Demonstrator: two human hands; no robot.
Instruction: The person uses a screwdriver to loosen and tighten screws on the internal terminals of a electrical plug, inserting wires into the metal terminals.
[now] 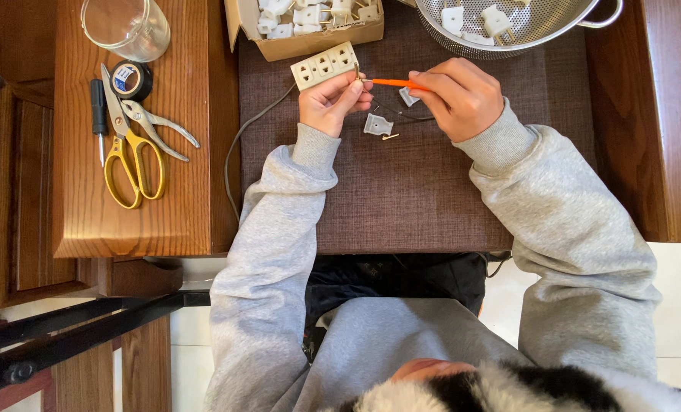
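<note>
a small metal part point(358, 74) is pinched in the closed left hand point(329, 101) above the counter point(401, 191) and an orange screwdriver point(397, 82) is gripped by the closed right hand point(462, 98), so the tip could probably be slipped off and the part dropped.

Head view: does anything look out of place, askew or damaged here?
Mostly tidy. One oddity: a metal colander holds white plug parts instead of food. A loose plug half and small metal piece lie on the brown mat.
</note>
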